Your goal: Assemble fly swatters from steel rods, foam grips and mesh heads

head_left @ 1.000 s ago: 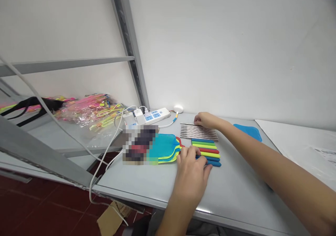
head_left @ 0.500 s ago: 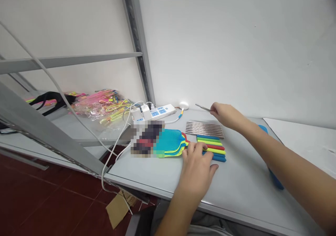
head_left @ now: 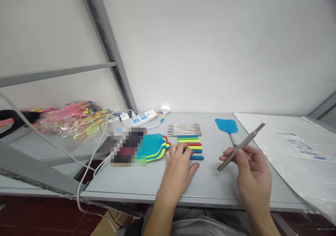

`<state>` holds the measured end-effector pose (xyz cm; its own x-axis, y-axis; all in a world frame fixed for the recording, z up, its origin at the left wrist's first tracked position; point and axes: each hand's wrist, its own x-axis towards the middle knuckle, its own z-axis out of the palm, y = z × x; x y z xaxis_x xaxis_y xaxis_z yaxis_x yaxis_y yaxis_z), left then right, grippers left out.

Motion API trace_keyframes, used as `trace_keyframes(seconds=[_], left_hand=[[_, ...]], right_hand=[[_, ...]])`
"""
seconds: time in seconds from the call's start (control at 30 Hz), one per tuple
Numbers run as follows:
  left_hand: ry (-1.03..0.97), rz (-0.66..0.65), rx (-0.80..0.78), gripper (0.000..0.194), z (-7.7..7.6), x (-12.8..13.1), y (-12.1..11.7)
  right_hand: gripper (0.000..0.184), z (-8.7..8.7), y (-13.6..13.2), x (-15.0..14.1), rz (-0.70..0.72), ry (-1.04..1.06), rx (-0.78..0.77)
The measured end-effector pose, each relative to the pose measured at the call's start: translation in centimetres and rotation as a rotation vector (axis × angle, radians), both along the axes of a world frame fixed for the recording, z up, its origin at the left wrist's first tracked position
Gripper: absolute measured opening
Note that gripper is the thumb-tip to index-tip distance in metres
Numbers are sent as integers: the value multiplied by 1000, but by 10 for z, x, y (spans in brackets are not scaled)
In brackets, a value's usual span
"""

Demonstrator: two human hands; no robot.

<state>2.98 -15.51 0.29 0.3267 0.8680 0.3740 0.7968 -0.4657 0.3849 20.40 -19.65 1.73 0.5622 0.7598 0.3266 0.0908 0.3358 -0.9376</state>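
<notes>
Head view: right hand point(head_left: 254, 180) pinches metal rod point(head_left: 248, 139), long axis slanting upper-right; left hand point(head_left: 176, 169) spread.

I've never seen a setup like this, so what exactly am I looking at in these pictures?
There's no machine here: a person works with two bare hands, and every picture comes from one camera worn on the head, looking forward and down.

On the grey tabletop lie overlapping mesh paddles, which look like fly swatter heads, a row of coloured handles, and shiny metal rods side by side. One blue paddle lies apart, and a power strip sits near the wall. A pixelated patch hides part of the left side.

The left hand rests over the handles; the right hand holds up a slim metal piece, possibly several rods together.
</notes>
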Motion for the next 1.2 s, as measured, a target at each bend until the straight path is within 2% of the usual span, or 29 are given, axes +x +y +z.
trace_keyframes(seconds=[0.07,0.17,0.3,0.4,0.5,0.63,0.8,0.97,1.07,1.2], left_hand=[[1,-8,0,15,0,1,0],[-7,-63,-17,9,1,3,-3],[1,-203,-72,10,4,10,-9],[23,-313,-124,8,4,18,-13],[27,-372,-169,15,2,27,-17],[-6,-365,-205,24,2,34,-21],[-13,-365,-245,35,11,20,-25],[2,-328,-284,33,15,5,-24],[-126,-344,-241,31,15,3,-21],[-401,-323,-60,31,19,1,-19]], right_hand=[[22,-19,-7,-1,-26,12,1],[22,-34,-19,3,-65,76,20],[26,-39,-26,12,-30,165,-23],[28,-40,-23,16,33,207,-36],[29,-41,-17,19,115,198,-95],[30,-43,-13,21,214,105,-174],[29,-43,-13,18,215,54,-179],[28,-45,-15,16,189,11,-167],[26,-46,-17,14,189,-19,-133],[24,-45,-17,10,184,-66,-118]])
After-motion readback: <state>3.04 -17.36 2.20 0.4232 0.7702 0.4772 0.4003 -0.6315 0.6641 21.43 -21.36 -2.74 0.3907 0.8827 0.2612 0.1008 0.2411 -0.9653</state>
